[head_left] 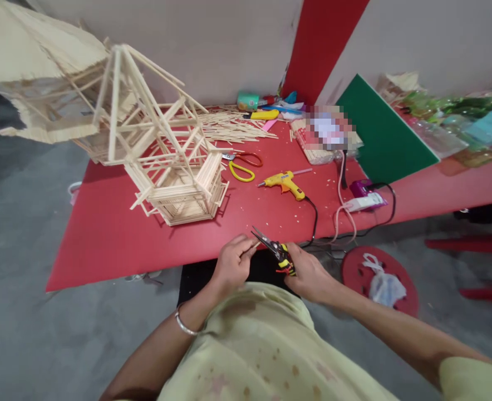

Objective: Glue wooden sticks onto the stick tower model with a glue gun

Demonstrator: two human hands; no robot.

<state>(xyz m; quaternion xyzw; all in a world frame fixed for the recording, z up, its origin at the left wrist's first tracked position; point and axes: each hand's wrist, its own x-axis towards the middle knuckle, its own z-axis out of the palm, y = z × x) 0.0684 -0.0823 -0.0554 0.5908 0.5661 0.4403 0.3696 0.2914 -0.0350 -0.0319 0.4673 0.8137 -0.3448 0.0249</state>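
My right hand is closed around the yellow-and-black handles of a pair of cutting pliers, whose dark blades point up and left over the near edge of the red table. My left hand pinches a thin wooden stick beside the blades. A house frame of wooden sticks stands on the table's left part, apart from both hands.
A yellow glue gun with a black cord, yellow-handled scissors, a loose pile of sticks, a green board and a power strip lie on the table. A red stool with a plastic bag stands at right.
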